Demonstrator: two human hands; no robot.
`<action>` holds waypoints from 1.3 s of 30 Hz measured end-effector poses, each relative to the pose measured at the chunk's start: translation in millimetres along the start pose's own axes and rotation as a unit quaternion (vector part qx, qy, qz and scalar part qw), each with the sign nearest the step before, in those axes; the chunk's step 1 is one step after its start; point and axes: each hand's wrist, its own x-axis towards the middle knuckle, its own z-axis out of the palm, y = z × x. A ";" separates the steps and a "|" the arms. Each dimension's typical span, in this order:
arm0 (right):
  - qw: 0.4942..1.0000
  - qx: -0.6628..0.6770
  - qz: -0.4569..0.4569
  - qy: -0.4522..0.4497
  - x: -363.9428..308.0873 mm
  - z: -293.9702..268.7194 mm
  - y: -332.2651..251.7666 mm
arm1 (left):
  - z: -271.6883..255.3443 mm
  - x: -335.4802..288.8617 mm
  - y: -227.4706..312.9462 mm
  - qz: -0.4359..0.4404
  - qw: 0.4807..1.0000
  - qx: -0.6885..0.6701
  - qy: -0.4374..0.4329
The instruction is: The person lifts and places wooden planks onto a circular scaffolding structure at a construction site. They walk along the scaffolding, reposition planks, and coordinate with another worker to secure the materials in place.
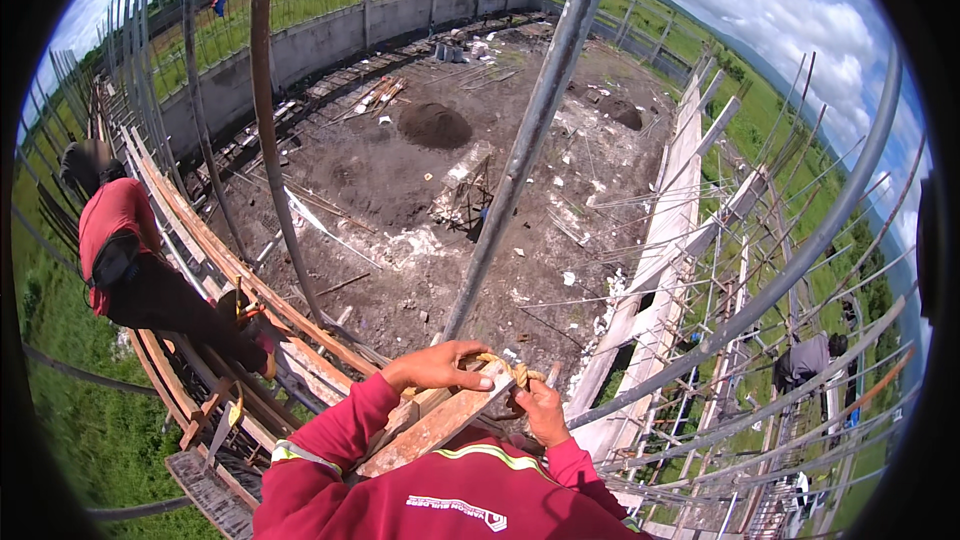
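Note:
A length of yellow rope (521,375) is looped around the end of a wooden beam (440,427) right in front of my chest. My left hand (440,367) is closed at the rope's left side, its thumb lying by the beam's end. On the other side of the beam end, my right hand (543,410) pinches the rope between thumb and fingers. Both sleeves are red. A grey metal pole (530,150) rises at a slant just beyond my hands. The underside of the rope loop is hidden by the beam and my fingers.
I am high above a dirt yard (370,190) with a dark soil heap (435,125). At left, a person in red (125,230) is on long planks (250,285). A curved pipe (760,310) and scaffolding crowd the right, where another person (805,360) works lower down.

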 end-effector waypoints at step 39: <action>0.990 0.044 -0.135 -0.021 8.3 25.1 -76.7 | -28.8 55.9 15.2 -0.078 0.989 0.035 -0.119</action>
